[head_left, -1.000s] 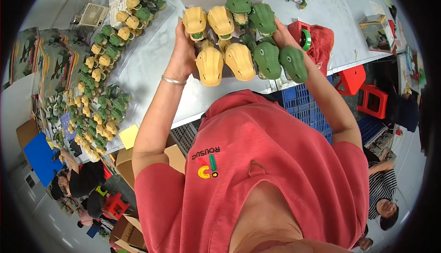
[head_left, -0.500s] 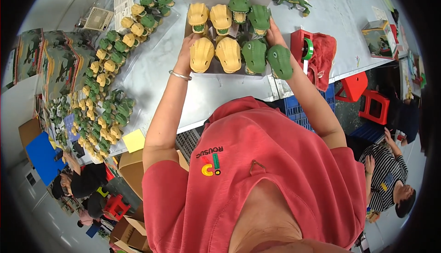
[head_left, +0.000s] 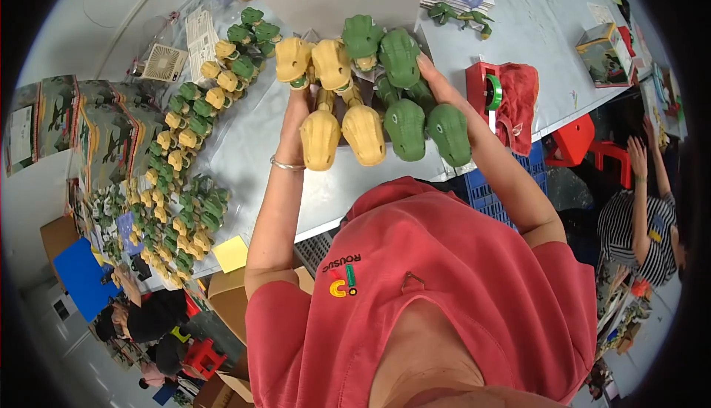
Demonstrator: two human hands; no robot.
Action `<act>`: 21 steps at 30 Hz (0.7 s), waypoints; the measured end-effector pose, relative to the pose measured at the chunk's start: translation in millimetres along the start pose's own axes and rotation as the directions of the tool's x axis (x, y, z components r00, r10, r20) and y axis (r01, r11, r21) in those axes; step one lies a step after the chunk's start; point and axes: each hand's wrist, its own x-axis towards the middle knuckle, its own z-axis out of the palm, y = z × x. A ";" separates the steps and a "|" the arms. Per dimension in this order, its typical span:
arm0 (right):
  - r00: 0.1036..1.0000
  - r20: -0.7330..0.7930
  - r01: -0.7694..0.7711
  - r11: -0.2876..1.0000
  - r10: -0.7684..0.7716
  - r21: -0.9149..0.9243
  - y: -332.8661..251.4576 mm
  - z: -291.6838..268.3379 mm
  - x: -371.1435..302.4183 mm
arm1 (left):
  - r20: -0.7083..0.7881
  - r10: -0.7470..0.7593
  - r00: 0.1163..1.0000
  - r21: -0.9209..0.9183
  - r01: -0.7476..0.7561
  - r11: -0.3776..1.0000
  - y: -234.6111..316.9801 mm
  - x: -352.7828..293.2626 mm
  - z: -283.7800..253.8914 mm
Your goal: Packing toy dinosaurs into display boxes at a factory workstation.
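Hands clamp one cluster of toy dinosaur heads [head_left: 374, 93] above the grey table [head_left: 244, 149], left hand [head_left: 295, 123] on the yellow side, right hand [head_left: 444, 89] on the green, snouts pointing toward the person

The yellow toy dinosaurs [head_left: 344, 128] and green toy dinosaurs [head_left: 426, 123] look like smooth, slightly glossy plastic; the worktop [head_left: 518, 30] is pale and matt, the red rag [head_left: 518, 97] soft cloth, the bangle [head_left: 285, 164] shiny metal
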 end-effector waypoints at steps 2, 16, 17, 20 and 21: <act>0.998 0.057 0.023 0.998 -0.020 -0.055 -1.5 -0.9 -4.7 | -0.025 -0.035 0.999 -0.025 0.034 0.999 -5.5 6.7 -8.7; 0.995 0.019 -0.099 0.992 0.098 0.073 15.0 -17.5 -31.1 | 0.039 -0.060 0.997 0.008 0.059 0.998 26.4 -31.4 16.1; 0.995 0.016 -0.102 0.992 0.101 0.078 16.7 -18.8 -36.4 | 0.038 -0.066 0.997 0.009 0.065 0.998 21.6 -37.0 16.7; 0.981 0.047 -0.193 0.977 0.189 0.088 15.3 -12.9 -53.5 | 0.003 -0.095 0.995 -0.002 0.095 0.995 -3.9 -48.7 7.6; 0.980 0.049 -0.196 0.976 0.192 0.091 17.9 -14.4 -57.4 | 0.000 -0.097 0.995 -0.001 0.097 0.995 -6.7 -54.9 8.8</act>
